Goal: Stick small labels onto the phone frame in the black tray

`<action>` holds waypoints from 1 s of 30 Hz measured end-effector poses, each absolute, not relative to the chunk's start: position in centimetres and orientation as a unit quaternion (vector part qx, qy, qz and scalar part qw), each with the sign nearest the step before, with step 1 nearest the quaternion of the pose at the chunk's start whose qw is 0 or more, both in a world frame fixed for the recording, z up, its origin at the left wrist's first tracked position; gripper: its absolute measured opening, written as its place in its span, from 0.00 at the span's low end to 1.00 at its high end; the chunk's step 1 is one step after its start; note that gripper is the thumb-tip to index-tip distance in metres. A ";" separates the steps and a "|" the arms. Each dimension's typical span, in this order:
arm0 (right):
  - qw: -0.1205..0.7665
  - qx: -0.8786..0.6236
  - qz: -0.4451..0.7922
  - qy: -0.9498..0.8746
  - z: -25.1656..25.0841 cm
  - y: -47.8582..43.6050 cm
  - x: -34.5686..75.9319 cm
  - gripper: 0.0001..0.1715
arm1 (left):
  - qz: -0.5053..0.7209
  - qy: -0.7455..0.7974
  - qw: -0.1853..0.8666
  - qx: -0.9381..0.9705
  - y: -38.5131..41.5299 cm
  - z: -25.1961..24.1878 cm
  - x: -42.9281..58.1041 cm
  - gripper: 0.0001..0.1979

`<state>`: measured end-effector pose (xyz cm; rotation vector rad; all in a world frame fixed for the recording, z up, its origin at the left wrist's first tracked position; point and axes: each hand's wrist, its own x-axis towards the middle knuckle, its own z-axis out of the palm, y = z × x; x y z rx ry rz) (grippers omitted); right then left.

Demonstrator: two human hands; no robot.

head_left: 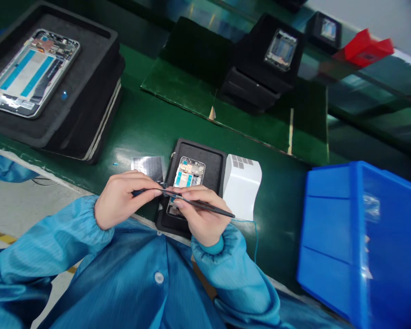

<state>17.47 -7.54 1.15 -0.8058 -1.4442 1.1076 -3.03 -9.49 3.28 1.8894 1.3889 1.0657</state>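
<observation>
An opened phone frame (187,176) with blue strips lies in a small black foam tray (215,160) on the green belt. My right hand (202,214) holds thin dark tweezers (208,208) over the phone's lower half, tips pointing left. My left hand (123,198) pinches a small dark strip (140,192) that meets the tweezer tips at the tray's left edge. Both arms wear blue sleeves.
A white curved sheet (241,185) lies right of the tray, a silvery sheet (149,163) to its left. A big black tray (71,109) at the far left holds another phone frame (30,71). More trays with frames (281,49) sit farther back. A blue bin (363,237) stands at the right.
</observation>
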 end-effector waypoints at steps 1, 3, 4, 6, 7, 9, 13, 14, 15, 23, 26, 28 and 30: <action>0.544 -0.342 0.467 -0.607 1.1 -7.5 17.4 0.15 | 0.397 0.517 0.277 0.706 -9.5 3.3 -3.0 0.03; 0.545 -0.348 0.469 -0.601 1.1 -7.6 17.3 0.14 | 0.396 0.516 0.270 0.710 -9.5 3.2 -2.9 0.03; 0.545 -0.352 0.470 -0.598 1.1 -7.7 17.3 0.13 | 0.395 0.517 0.260 0.714 -9.5 3.1 -2.8 0.03; 0.548 -0.368 0.466 -0.590 1.2 -7.9 17.2 0.11 | 0.387 0.522 0.220 0.728 -9.4 2.9 -2.7 0.04; 0.548 -0.379 0.462 -0.584 1.4 -7.9 17.2 0.09 | 0.379 0.526 0.190 0.738 -9.4 2.8 -2.7 0.05; 0.552 -0.413 0.451 -0.567 1.6 -7.9 17.5 0.09 | 0.352 0.534 0.123 0.759 -9.3 2.5 -3.0 0.06; 0.542 -0.516 0.422 -0.512 1.6 -6.2 19.2 0.09 | 0.267 0.547 0.023 0.793 -8.5 1.8 -4.7 0.09; 0.537 -0.537 0.421 -0.496 1.3 -5.4 19.8 0.10 | 0.240 0.549 0.014 0.801 -8.2 1.8 -5.2 0.10; 0.531 -0.553 0.425 -0.482 0.9 -4.7 20.4 0.11 | 0.213 0.549 0.013 0.808 -7.9 1.8 -5.5 0.11; 0.473 -0.589 0.464 -0.462 -1.4 -2.2 22.0 0.13 | 0.123 0.513 0.091 0.845 -5.5 3.7 -2.9 0.21; 0.471 -0.587 0.475 -0.457 -1.4 -2.3 21.5 0.13 | 0.103 0.484 0.095 0.864 -4.1 3.6 -1.1 0.19; 0.468 -0.590 0.469 -0.461 -1.4 -2.3 21.4 0.14 | 0.088 0.472 0.086 0.873 -3.3 3.1 -0.2 0.18; 0.461 -0.597 0.459 -0.470 -1.5 -2.3 21.4 0.15 | 0.084 0.468 0.077 0.877 -2.8 2.4 0.3 0.17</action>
